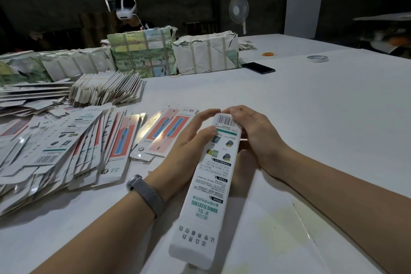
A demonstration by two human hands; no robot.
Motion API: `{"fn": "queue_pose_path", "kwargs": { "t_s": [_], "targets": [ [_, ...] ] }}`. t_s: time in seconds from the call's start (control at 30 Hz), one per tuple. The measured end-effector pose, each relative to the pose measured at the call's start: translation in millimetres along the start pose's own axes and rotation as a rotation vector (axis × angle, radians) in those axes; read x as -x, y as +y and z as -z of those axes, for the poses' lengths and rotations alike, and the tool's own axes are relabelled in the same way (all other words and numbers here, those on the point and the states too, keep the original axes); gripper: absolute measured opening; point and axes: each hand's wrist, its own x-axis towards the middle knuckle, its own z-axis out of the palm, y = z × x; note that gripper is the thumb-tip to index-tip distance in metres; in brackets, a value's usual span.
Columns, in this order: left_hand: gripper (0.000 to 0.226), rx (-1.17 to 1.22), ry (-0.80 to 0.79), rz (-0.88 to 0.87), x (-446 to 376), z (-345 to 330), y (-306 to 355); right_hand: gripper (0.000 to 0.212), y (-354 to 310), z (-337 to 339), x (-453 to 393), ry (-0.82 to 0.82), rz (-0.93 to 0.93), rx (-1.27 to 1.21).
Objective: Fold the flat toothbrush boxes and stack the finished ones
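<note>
I hold a long white toothbrush box (206, 187) lengthwise over the white table, barcode end away from me. My left hand (189, 140) grips its far left side, thumb on the printed face. My right hand (251, 131) pinches the barcode end from the right, fingers curled over the top. A wide spread of flat boxes (66, 147) lies to the left. Two boxes with pink and blue fronts (164, 131) lie just left of my left hand.
A fanned bundle of flat boxes (106, 89) and wrapped paper packs (142, 53) stand at the back left. A black phone (258, 67), a tape roll (317, 58) and an orange ring (268, 54) lie far right. A person with a headset (126, 12) sits opposite, beside a fan (239, 11).
</note>
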Motion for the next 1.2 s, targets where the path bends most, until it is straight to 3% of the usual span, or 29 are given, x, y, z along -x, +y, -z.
{"fn": "queue_pose_path", "kwargs": {
  "t_s": [0.17,0.37,0.53,1.2],
  "targets": [
    [0.024,0.153,0.05,0.007,0.3,-0.8,-1.1,0.016,3.5,2.6,-1.1,-0.037,0.008,0.001],
    [0.017,0.16,0.046,0.037,1.8,-2.8,2.7,0.018,2.1,5.3,0.5,-0.078,0.012,-0.025],
    [0.03,0.175,0.04,0.043,3.0,-3.4,4.2,0.015,2.1,7.7,-1.2,-0.093,-0.004,-0.067],
    [0.021,0.175,0.047,0.046,-1.1,-0.8,-1.1,0.011,4.9,5.2,-2.2,-0.072,0.006,-0.091]
  ]
}}
